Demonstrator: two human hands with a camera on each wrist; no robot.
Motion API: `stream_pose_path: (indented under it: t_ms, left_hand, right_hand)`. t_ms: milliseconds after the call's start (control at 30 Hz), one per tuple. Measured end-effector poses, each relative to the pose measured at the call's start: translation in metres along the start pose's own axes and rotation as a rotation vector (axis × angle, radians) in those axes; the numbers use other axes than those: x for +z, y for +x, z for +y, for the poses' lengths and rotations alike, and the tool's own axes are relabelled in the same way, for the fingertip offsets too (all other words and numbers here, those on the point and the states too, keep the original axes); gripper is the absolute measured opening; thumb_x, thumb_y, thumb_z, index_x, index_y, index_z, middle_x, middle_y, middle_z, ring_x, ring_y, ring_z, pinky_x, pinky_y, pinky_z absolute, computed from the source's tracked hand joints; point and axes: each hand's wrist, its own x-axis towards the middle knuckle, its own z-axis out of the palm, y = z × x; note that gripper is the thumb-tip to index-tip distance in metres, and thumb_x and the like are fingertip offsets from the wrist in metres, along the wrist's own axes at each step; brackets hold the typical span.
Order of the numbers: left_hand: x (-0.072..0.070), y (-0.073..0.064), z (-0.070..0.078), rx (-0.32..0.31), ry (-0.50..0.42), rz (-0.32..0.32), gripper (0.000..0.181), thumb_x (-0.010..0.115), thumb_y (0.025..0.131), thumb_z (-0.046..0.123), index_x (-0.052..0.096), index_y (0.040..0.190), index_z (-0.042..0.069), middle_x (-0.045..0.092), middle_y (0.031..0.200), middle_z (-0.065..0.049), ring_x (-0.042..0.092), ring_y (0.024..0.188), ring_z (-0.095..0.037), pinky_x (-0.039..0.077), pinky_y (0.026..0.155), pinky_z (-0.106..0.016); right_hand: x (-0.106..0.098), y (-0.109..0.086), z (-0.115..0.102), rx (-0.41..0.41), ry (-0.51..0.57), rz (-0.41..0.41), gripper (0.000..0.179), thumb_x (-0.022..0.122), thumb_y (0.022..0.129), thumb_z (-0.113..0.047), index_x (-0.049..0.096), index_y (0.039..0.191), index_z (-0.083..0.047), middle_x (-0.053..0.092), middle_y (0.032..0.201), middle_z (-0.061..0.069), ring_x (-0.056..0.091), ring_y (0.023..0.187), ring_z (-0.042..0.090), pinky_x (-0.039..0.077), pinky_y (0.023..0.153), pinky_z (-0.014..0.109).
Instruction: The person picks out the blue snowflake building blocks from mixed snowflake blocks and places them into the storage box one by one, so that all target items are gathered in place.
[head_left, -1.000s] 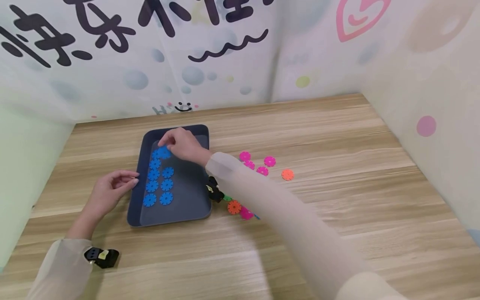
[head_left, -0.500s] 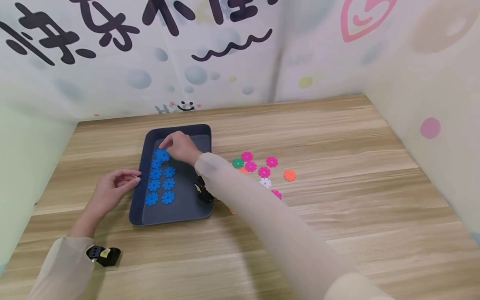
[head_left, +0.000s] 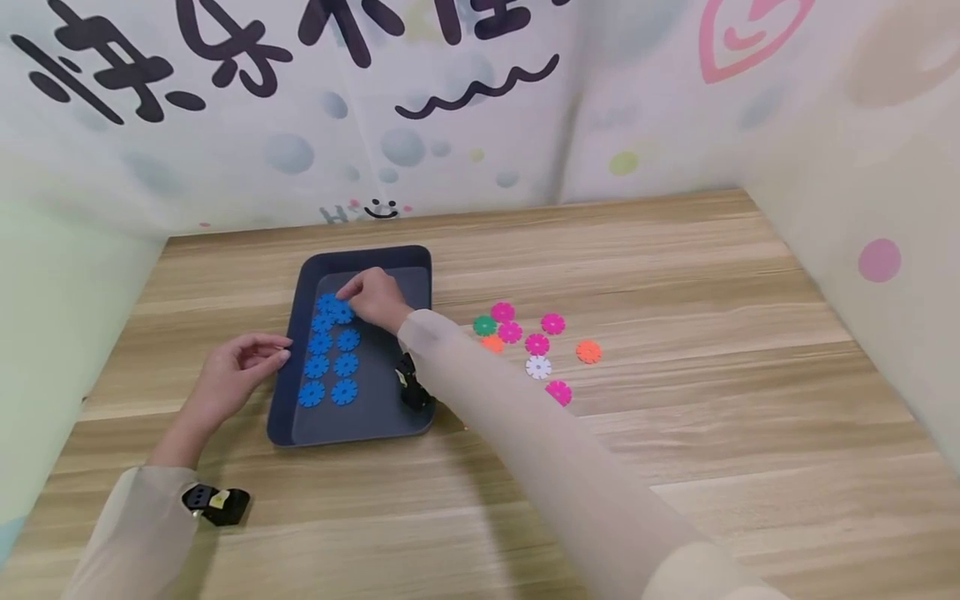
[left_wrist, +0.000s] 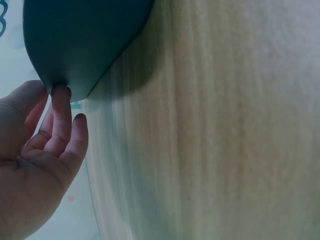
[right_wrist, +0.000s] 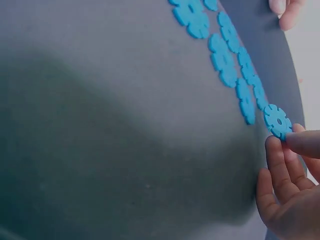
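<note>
A dark grey tray (head_left: 375,417) holds several blue notched plastic discs (head_left: 344,392) in two columns along its left side. At the far end of the columns, my right hand (head_left: 377,298) pinches one disc (right_wrist: 278,122) between thumb and fingers, close over the tray floor; in the right wrist view the disc is tilted beside its neighbour. My left hand (head_left: 243,372) holds the tray's left edge. Thumb and forefinger meet at the rim in the left wrist view, with the other fingers (left_wrist: 79,135) below it.
Right of the tray lie several loose discs: pink ones (head_left: 552,324), a green one (head_left: 484,325), a white one (head_left: 537,367) and orange ones (head_left: 588,352). My right sleeve (head_left: 517,425) crosses over the wooden table (head_left: 750,400). A printed wall (head_left: 450,150) stands behind.
My right hand has shifted slightly nearer within the tray with the disc, and the forearm has moved left, uncovering more loose discs. The left hand stays at the tray edge. The head view has shifted slightly.
</note>
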Motion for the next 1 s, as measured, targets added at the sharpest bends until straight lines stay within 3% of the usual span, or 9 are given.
stream_pose_path:
  t_ms: [200,700,1000]
  left_hand:
    - [0.0,0.0011,0.0004,0.002,0.001,-0.005,0.029,0.056,0.092,0.018,0.059,0.11,-0.005,0.061,0.087,0.004,0.057,0.071,-0.002,0.048,0.062,-0.017]
    - [0.0,0.0007,-0.0014,-0.004,0.0,-0.007,0.029,0.056,0.092,0.018,0.059,0.111,-0.004,0.061,0.088,0.003,0.057,0.072,-0.001,0.048,0.062,-0.017]
    - [0.0001,0.0003,-0.0004,-0.02,0.003,-0.004,0.03,0.056,0.092,0.019,0.059,0.111,-0.004,0.06,0.087,0.004,0.057,0.072,-0.002,0.048,0.062,-0.017]
  right_hand:
    - [0.0002,0.0023,0.0057,0.046,-0.006,0.02,0.019,0.057,0.089,-0.003,0.073,0.097,-0.008,0.065,0.105,0.002,0.056,0.09,0.013,0.044,0.065,0.019]
    - [0.0038,0.0042,0.0094,0.055,-0.068,0.023,0.017,0.059,0.088,-0.005,0.073,0.096,-0.009,0.065,0.104,0.001,0.057,0.095,0.014,0.048,0.072,0.019]
    - [0.0066,0.0053,0.0108,0.055,-0.107,0.028,0.016,0.06,0.088,-0.007,0.073,0.098,-0.01,0.066,0.102,0.0,0.058,0.091,0.013,0.047,0.068,0.018]
